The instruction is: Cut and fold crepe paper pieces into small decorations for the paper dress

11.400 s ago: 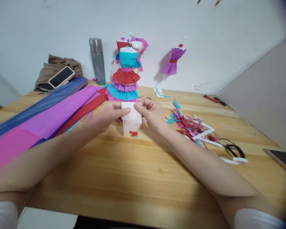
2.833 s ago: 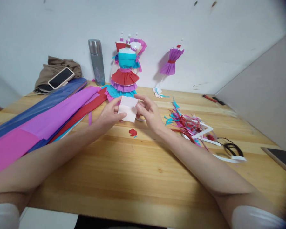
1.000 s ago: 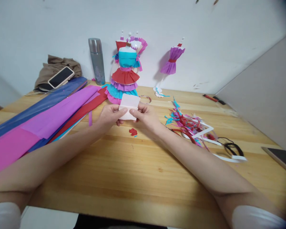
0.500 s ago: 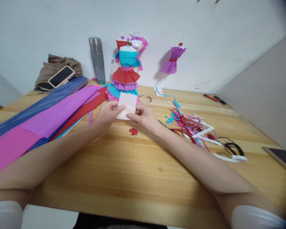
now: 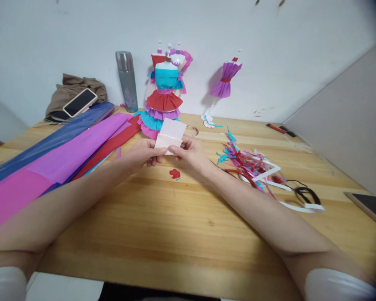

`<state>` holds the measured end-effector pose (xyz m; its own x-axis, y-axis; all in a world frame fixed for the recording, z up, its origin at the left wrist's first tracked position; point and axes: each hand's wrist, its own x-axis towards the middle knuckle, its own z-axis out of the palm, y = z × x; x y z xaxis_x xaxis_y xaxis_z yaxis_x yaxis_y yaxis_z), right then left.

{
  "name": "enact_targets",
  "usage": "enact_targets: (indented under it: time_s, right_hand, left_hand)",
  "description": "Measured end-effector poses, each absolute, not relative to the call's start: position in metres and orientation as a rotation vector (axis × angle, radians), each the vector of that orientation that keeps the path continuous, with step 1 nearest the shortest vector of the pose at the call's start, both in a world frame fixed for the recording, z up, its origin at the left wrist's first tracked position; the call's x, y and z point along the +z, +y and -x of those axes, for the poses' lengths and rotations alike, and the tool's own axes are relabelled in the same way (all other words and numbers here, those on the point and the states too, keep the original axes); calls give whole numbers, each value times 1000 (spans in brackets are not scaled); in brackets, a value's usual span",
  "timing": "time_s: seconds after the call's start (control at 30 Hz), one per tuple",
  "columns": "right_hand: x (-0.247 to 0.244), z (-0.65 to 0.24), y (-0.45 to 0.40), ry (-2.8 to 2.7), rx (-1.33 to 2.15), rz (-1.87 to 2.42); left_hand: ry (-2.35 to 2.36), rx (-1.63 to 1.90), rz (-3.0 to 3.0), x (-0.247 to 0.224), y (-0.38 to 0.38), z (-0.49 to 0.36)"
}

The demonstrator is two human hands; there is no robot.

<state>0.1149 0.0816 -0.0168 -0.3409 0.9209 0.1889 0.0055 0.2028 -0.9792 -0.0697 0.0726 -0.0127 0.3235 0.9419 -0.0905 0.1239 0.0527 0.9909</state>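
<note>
A pale pink piece of paper, with a fold or edge across its middle, is held up over the table between both hands. My left hand pinches its lower left part. At the lower right edge, my right hand grips it with the thumb on the near side. The two thumbs nearly meet. Behind the paper stands a small dress form in blue, red and purple crepe paper, with others behind it. A red scrap lies on the table just below the hands.
Crepe paper sheets spread over the left side, near a phone on brown cloth and a bottle. A purple-dressed form stands at the back. Right are paper scraps, a black cord and another phone.
The paper has tilted clockwise and shifted slightly right. My left hand has moved down to its bottom edge, and both thumbs have come closer together.
</note>
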Motion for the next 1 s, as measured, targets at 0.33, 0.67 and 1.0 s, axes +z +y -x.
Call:
enact_targets:
  time_s: [0.33, 0.67, 1.0]
  right_hand:
    - [-18, -115, 79, -1617, 1374, 1038]
    - [-17, -119, 80, -1724, 1293, 1061]
    - [-7, -118, 79, -1552, 1224, 838]
  left_hand:
    - [1058, 908, -1433, -7, 74, 70]
    - [1094, 1231, -1358, -11, 79, 70]
    - [1044, 1093, -1389, -10, 70, 64]
